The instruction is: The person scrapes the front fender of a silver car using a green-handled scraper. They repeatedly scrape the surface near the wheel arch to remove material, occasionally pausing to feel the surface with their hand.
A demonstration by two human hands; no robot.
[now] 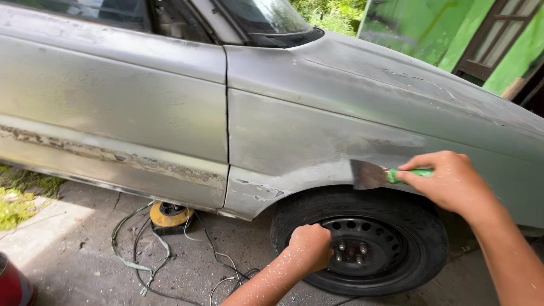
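A grey, sanded car side fills the view, with its front fender (317,124) above a black wheel (362,243). My right hand (453,181) grips a putty knife (371,174) by its green handle, the metal blade flat against the fender just above the wheel arch. My left hand (310,246) is closed into a fist and rests against the black steel rim beside the lug nuts. Nothing shows inside that fist. Both forearms carry pale specks.
The car door (113,107) to the left has flaking paint along its lower strip. A yellow and black cable reel (168,216) with loose cords lies on the concrete under the sill. A red object (12,286) stands at bottom left. Green wall at top right.
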